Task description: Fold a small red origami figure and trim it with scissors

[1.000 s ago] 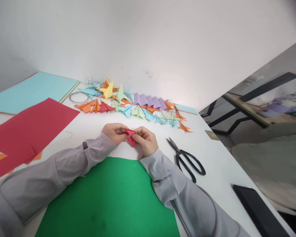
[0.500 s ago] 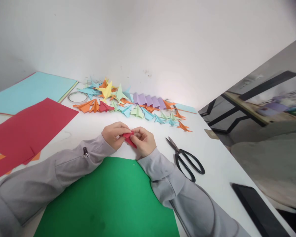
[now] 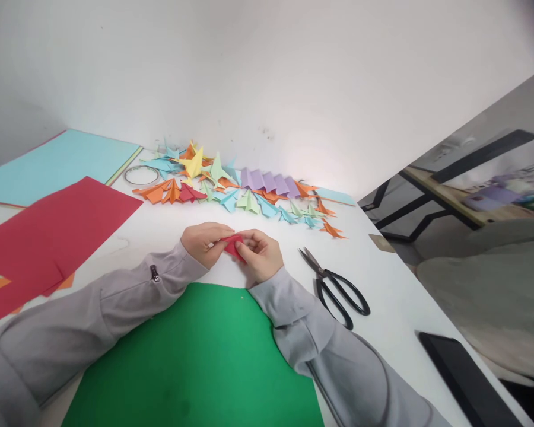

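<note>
A small piece of folded red paper (image 3: pixel 234 245) is pinched between my two hands, just above the far edge of a green sheet (image 3: pixel 196 356). My left hand (image 3: pixel 206 244) grips its left end between thumb and fingers. On the other side, my right hand (image 3: pixel 261 254) presses the paper with the thumb on top and the fingers behind. Part of the paper is hidden by the fingers. Behind the hands lie many folded paper figures, among them a yellow one (image 3: pixel 193 163) and an orange one (image 3: pixel 332 229).
Scissors (image 3: pixel 323 273) with black handles lie right of my right hand. A black phone (image 3: pixel 467 370) rests near the table's right edge. Leftward are a large red sheet (image 3: pixel 66 225), light blue sheets (image 3: pixel 57 163) and a tape roll (image 3: pixel 141 175). A white wall (image 3: pixel 258 71) rises behind.
The red paper has turned and is now a more compact shape between the fingers. Both hands have shifted only slightly, and the things on the table lie as before.
</note>
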A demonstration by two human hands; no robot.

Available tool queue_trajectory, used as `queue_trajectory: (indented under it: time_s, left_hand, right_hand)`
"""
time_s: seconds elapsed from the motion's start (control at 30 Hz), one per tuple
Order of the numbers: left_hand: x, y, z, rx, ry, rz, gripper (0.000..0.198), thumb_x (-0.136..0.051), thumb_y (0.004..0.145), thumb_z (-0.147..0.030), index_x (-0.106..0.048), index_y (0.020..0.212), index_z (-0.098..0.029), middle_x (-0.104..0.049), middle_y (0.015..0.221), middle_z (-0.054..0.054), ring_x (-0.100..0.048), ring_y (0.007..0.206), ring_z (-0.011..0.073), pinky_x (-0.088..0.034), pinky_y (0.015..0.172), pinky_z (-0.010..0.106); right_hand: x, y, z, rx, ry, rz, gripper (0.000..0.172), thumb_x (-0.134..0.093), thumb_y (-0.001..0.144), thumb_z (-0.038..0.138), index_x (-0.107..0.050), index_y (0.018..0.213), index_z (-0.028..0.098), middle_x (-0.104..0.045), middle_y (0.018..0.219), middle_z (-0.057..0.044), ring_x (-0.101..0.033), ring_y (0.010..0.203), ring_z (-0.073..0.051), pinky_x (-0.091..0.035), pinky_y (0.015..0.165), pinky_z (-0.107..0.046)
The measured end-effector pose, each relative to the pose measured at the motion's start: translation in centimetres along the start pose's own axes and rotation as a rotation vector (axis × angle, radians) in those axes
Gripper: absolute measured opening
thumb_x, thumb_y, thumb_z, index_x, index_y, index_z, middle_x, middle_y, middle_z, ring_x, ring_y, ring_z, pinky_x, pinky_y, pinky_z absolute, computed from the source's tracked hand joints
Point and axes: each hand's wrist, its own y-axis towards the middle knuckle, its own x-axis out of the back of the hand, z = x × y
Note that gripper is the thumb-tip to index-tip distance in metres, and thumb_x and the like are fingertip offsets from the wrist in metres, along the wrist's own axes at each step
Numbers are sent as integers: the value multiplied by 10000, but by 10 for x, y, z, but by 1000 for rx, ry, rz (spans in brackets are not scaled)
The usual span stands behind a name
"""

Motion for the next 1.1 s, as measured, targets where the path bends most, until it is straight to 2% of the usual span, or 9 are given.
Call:
queue_trajectory:
  time_s: [0.17, 0.33, 0.63, 0.77, 0.83, 0.9, 1.0, 1.03, 1.1]
  left_hand:
    - [2, 4, -6, 117, -75, 10, 220, -506, 725, -110, -703, 781, -190, -732, 802, 72, -683, 758, 149, -554, 704, 252]
    - [2, 5, -9, 216, -158, -57, 159, -564, 681, -134, -707, 691, -203, -730, 786, 70, -677, 705, 153, -559, 667, 266]
    - [7, 1, 2, 398, -306, -55, 92, -651, 659, -180, -715, 725, -177, -722, 847, 84, -671, 750, 163, -541, 543, 211]
    - [6, 3, -3, 558, -451, -139, 114, -645, 677, -228, -704, 723, -143, -705, 848, 99, -653, 789, 183, -544, 536, 230]
    - [4, 5, -7, 646, -545, -166, 171, -633, 693, -263, -696, 778, -129, -693, 865, 102, -645, 800, 183, -559, 582, 256]
    - [1, 6, -10, 725, -640, -138, 291, -701, 622, -267, -678, 873, -121, -683, 913, 109, -640, 839, 192, -565, 643, 281]
    - [-4, 6, -11, 828, -713, -53, 596, -816, 408, -200, -638, 971, -123, -671, 964, 116, -643, 841, 199, -563, 653, 287]
    - [-6, 6, -10, 855, -718, -22, 603, -820, 394, -196, -636, 963, -123, -678, 923, 103, -649, 784, 182, -562, 625, 277]
    - [-7, 4, -7, 897, -716, 34, 443, -791, 484, -235, -649, 886, -115, -681, 757, 57, -636, 625, 133, -551, 555, 251]
  right_hand:
    - [1, 0, 1, -1, -5, -21, 171, -644, 562, 262, -590, 704, 184, -588, 469, 37, -491, 362, -98, -400, 378, -226]
    - [3, 1, 2, -8, -16, -27, 155, -636, 560, 243, -590, 695, 182, -571, 434, 47, -473, 343, -92, -375, 354, -215]
    - [5, 2, 0, -9, -1, -32, 162, -640, 566, 223, -593, 714, 176, -579, 449, 47, -486, 346, -98, -382, 354, -217]
    - [3, 2, 3, -43, 24, -63, 161, -645, 546, 236, -594, 685, 173, -576, 436, 46, -476, 338, -92, -374, 346, -213]
    - [2, 2, 4, -49, 42, -73, 166, -656, 542, 246, -600, 680, 173, -576, 431, 45, -474, 338, -90, -373, 343, -212]
    - [2, 2, 4, -44, 57, -71, 173, -669, 545, 251, -606, 685, 172, -584, 439, 41, -480, 345, -89, -385, 353, -213]
    - [2, 1, 2, -26, 68, -39, 187, -688, 563, 273, -616, 703, 171, -600, 463, 32, -494, 359, -90, -405, 370, -218]
    - [2, 1, 1, -22, 66, -26, 199, -697, 567, 285, -619, 710, 171, -603, 472, 30, -500, 365, -92, -408, 373, -219]
    - [3, 0, 1, -22, 61, -4, 235, -716, 562, 311, -624, 727, 171, -618, 500, 22, -520, 390, -99, -419, 385, -222]
